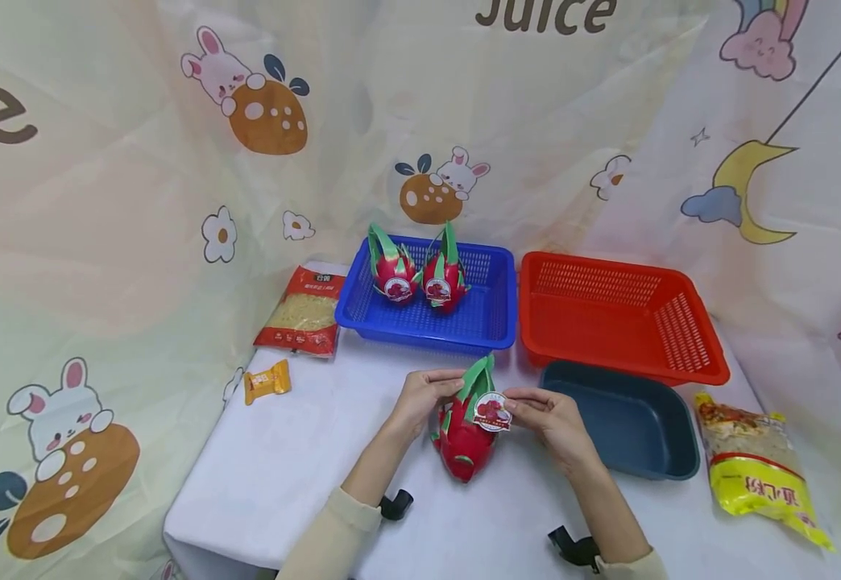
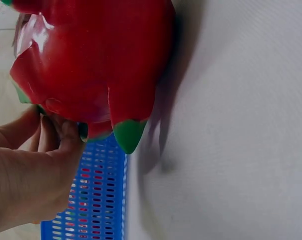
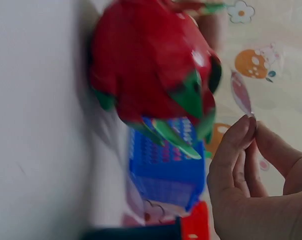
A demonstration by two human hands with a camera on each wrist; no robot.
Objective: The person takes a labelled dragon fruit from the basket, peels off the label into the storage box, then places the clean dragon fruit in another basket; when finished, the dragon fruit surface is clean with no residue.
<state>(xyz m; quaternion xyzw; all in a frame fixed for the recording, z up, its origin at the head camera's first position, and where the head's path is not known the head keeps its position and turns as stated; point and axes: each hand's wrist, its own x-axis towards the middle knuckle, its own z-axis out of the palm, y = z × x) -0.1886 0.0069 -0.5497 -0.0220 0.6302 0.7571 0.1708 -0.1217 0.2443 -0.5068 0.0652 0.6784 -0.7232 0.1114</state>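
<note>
A red dragon fruit (image 1: 462, 451) with green leaf tips lies on the white table, its long leaves pointing toward the baskets. My left hand (image 1: 420, 400) pinches it near the base of the leaves; in the left wrist view the left hand's (image 2: 38, 172) thumb and fingers meet at the fruit's (image 2: 96, 60) underside edge. Between thumb and forefinger, my right hand (image 1: 553, 420) holds the edge of a round white sticker (image 1: 491, 412) with a red fruit picture. From the right wrist view, the sticker (image 3: 241, 94) stands tilted up beside the fruit, apart from its skin.
Behind the fruit, a blue basket (image 1: 428, 329) holds two dragon fruits with round stickers. A red basket (image 1: 619, 366) and a dark blue tray (image 1: 627, 469) stand at right, beside a yellow bag (image 1: 761, 475). At left lie a red food packet (image 1: 303, 312) and a small orange-yellow wrapped snack (image 1: 267, 382).
</note>
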